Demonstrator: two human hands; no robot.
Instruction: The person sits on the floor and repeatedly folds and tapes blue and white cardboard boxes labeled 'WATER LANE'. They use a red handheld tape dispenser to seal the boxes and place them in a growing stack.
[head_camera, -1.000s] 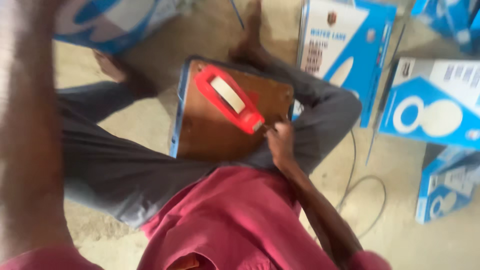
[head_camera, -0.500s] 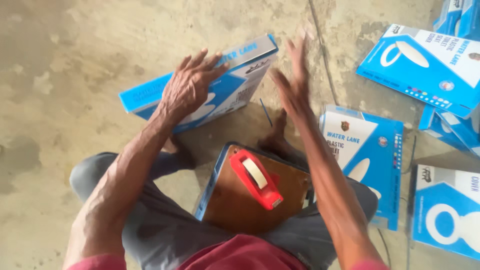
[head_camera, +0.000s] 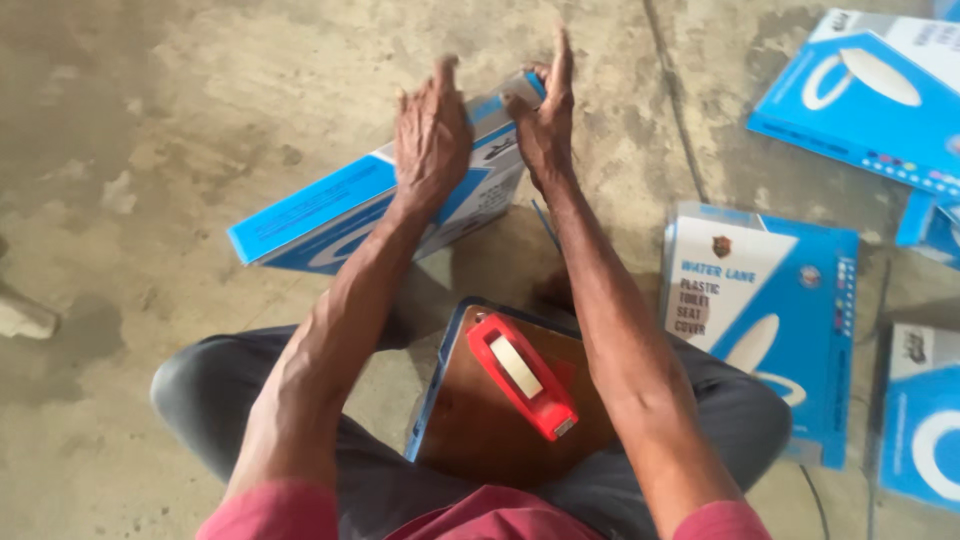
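The flat blue carton (head_camera: 370, 205) stood tilted on the concrete floor (head_camera: 200, 90), ahead of the person's knees and toward the floor's far edge in view. Half a second before, the left hand (head_camera: 432, 135) lay flat on it and the right hand (head_camera: 545, 110) hovered open above; now both hands pressed on its raised right end, fingers extended and slightly apart, clamped on nothing. The carton had been lifted more upright, judged as repositioning for handling. The red tape dispenser (head_camera: 520, 375) remained on the brown board (head_camera: 480, 430) across the lap. Similar blue cartons (head_camera: 770, 320) lay at the right.
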